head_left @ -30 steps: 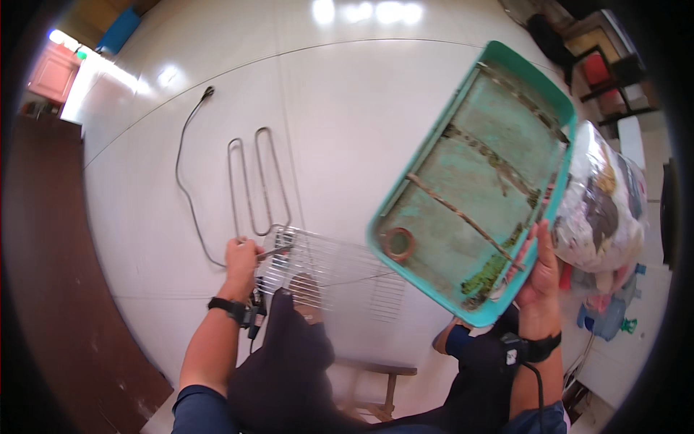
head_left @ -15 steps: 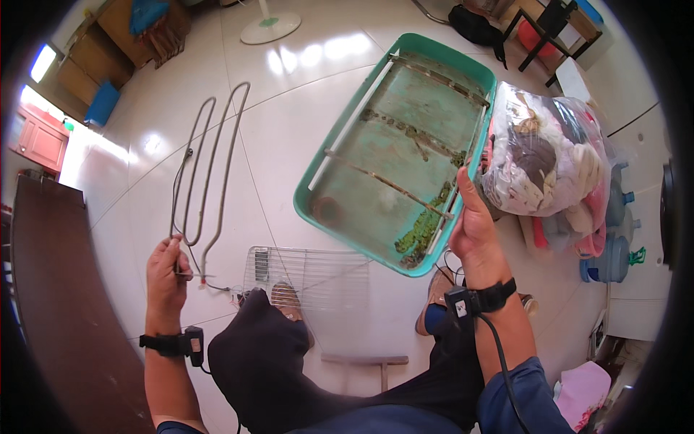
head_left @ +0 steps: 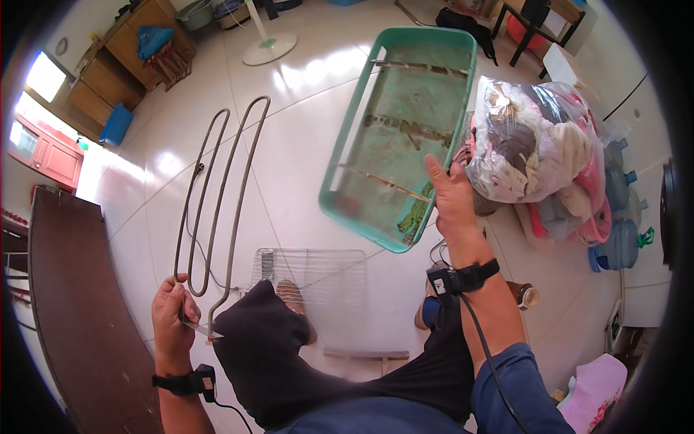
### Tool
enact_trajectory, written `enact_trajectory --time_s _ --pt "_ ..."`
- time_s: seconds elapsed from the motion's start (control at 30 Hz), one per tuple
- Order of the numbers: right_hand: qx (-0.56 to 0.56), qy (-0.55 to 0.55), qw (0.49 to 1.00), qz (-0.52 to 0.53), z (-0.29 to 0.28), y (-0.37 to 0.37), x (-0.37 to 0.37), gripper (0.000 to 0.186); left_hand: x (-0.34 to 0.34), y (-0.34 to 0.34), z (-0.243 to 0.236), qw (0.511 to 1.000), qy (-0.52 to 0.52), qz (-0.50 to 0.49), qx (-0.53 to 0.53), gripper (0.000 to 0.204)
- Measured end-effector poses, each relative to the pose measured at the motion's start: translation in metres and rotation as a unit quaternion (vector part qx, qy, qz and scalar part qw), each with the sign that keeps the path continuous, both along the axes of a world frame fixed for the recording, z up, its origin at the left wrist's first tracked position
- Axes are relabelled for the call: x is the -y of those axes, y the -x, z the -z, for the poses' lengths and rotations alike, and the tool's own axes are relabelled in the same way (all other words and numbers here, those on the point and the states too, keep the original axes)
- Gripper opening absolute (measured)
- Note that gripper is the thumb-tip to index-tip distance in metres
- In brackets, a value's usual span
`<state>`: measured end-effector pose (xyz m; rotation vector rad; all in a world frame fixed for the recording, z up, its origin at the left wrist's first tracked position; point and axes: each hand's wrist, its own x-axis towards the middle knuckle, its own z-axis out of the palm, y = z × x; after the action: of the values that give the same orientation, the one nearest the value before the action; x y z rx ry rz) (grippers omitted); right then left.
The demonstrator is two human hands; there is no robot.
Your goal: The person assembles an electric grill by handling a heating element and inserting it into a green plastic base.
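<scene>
My left hand [head_left: 173, 307] is closed on the plate end of a bent metal heating element [head_left: 253, 137], whose long looped tubes point away from me above the floor. My right hand [head_left: 452, 188] grips the right edge of a teal plastic tray [head_left: 340, 152], tilted, with rods across it, grime and green growth inside. A wire rack [head_left: 325, 267] lies between my feet, its left part near my left knee. A dark cord [head_left: 208, 264] runs along the floor behind the element.
A wrapped bundle of fabric [head_left: 535, 145] and water jugs [head_left: 622, 246] are at the right. A dark brown panel [head_left: 83, 311] runs along the left. A pedestal base [head_left: 267, 50], cabinets [head_left: 108, 79], a blue bin [head_left: 116, 126] and a chair [head_left: 517, 32] stand farther back; a small bench [head_left: 361, 354] is below me.
My left hand has raised the heating element off the floor and drawn it down-left toward me. My right hand has carried the tray away from me and left. The view has tipped up.
</scene>
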<state>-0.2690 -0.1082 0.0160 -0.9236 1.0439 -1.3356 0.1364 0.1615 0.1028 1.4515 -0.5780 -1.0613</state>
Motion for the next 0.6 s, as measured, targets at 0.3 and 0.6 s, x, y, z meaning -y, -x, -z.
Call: enact_trajectory --time_s 0.3,0.6 --pt "-0.251 0.120 0.960 0.024 -0.012 -0.008 0.004 0.046 -0.013 0.007 -0.009 0.992 -0.094 0.004 0.078 0.021" --pt "-0.306 0.146 0.939 0.055 -0.020 -0.009 0.005 0.051 -0.022 0.016 -0.034 0.971 -0.187 0.082 0.124 0.022"
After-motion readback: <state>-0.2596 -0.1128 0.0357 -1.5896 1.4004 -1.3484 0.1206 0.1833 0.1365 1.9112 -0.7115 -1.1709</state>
